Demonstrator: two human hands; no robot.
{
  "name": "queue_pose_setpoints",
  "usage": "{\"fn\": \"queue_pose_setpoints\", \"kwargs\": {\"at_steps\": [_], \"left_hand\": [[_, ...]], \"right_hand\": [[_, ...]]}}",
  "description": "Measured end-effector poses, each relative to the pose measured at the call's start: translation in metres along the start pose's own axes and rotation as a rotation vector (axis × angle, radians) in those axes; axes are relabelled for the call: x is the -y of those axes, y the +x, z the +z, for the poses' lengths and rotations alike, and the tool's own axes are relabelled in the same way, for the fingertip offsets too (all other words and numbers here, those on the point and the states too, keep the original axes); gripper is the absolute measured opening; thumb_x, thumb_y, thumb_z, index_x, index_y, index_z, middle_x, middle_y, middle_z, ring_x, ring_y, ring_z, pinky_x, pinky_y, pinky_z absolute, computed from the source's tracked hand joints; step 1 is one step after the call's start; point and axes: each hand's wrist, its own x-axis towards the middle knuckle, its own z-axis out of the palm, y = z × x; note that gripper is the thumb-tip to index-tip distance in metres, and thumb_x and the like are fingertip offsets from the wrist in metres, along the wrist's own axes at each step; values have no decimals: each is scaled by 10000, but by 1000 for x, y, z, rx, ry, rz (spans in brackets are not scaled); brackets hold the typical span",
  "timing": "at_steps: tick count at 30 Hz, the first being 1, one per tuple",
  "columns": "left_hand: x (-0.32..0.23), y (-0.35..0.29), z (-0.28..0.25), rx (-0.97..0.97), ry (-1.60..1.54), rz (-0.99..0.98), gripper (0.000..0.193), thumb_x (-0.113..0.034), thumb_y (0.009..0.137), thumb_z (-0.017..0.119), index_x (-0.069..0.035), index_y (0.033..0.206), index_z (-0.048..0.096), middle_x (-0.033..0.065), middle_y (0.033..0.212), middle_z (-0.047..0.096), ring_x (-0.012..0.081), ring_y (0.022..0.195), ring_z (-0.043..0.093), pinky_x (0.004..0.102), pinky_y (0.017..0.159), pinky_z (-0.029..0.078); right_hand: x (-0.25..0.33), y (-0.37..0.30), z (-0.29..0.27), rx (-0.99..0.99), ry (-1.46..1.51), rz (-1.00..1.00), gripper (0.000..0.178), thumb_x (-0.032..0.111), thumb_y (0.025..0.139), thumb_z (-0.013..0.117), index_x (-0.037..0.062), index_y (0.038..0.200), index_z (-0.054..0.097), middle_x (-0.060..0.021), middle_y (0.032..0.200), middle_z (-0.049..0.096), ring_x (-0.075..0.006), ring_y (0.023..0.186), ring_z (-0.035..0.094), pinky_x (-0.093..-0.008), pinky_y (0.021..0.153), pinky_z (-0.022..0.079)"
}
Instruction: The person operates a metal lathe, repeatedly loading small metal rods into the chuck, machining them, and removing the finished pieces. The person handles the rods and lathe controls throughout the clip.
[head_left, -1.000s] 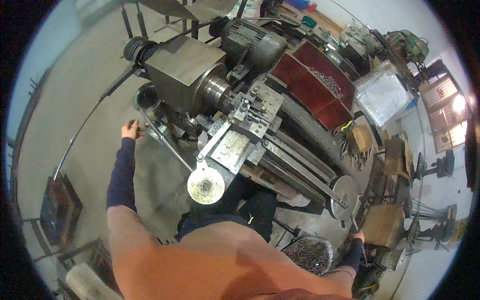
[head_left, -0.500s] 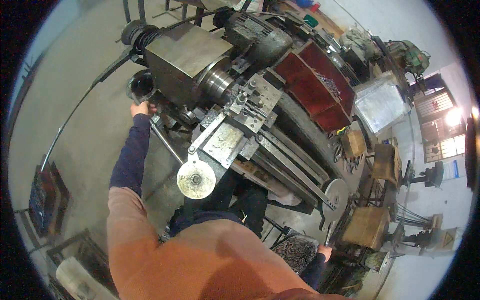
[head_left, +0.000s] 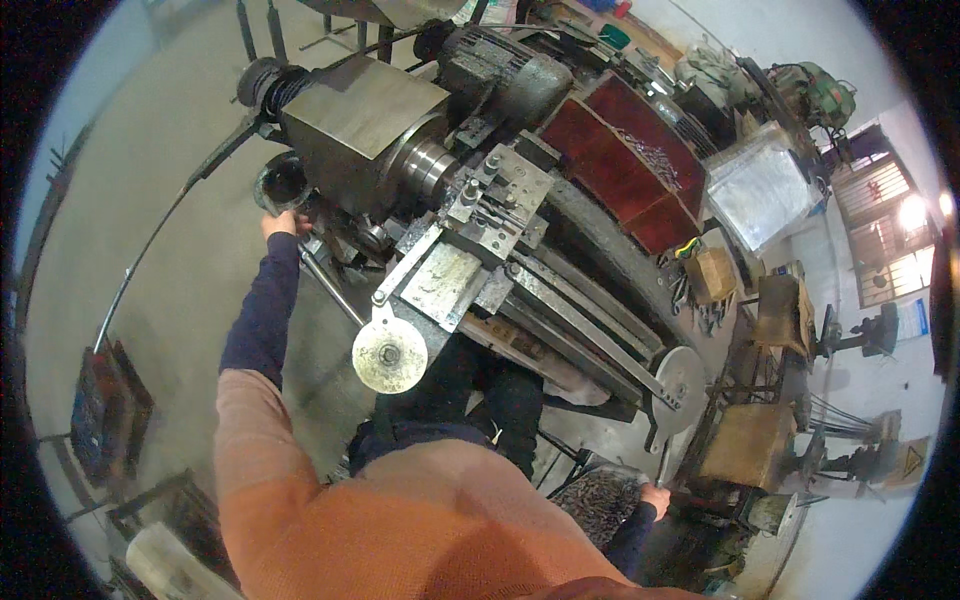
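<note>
In front of me is a small metal lathe, its shiny round chuck point(head_left: 430, 168) on the headstock and a tool post point(head_left: 485, 205) beside it. My left hand point(head_left: 283, 222) is at the near rim of a dark, open round cup point(head_left: 281, 182) left of the headstock, its fingers curled on the rim. A steel bar point(head_left: 333, 288) slants down just right of that hand. At lower right, my right hand point(head_left: 655, 498) is closed round the end of a lever handle point(head_left: 665, 460), below a round metal disc point(head_left: 683, 378) linked by a long bar to the slide.
A dark red divided tray point(head_left: 620, 165) with small metal parts stands behind the lathe. Wrenches point(head_left: 690, 305) lie beyond the bed. A tub of metal shavings point(head_left: 598, 500) sits near my right forearm. A long thin rod point(head_left: 140, 255) arcs down to a box at left.
The view has turned slightly, shifting the lathe a little in the picture. My left hand stays at the cup, and my right hand keeps hold of the lever handle.
</note>
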Motion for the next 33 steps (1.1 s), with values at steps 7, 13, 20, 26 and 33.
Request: {"fn": "queue_pose_setpoints", "kwargs": {"at_steps": [7,13,20,26,33], "left_hand": [[32,21,17,-67,-39,19,148,19,698,489,137,784,463,216,611,580,280,466,594,362,418,498],[48,110,-14,169,478,411,174,-33,688,514,135,641,522,210,585,587,302,491,608,375,467,509],[33,63,-52,163,211,51,194,-20,697,466,173,682,471,265,631,580,353,509,601,409,471,506],[-8,-34,-133,-116,-39,-61,185,29,661,474,184,725,397,289,670,571,356,517,599,431,479,511],[6,-74,-158,-405,-138,10,198,40,665,451,187,786,396,270,661,569,330,509,600,389,454,512]], "right_hand": [[-25,19,15,-92,37,-73,478,417,632,647,26,907,624,-189,926,622,-376,871,588,-438,748,470],[-26,122,14,-169,-149,-272,415,436,640,643,58,812,628,-162,866,637,-334,821,618,-424,718,491],[-21,166,22,-123,-115,-239,458,397,607,671,33,881,633,-183,943,626,-319,885,606,-415,769,476],[-4,75,-7,-42,-65,-97,480,390,617,659,27,928,633,-194,965,619,-336,905,600,-432,774,471],[-9,24,8,-17,-32,22,449,372,669,597,46,975,635,-201,1028,599,-354,956,579,-453,810,452]]}}
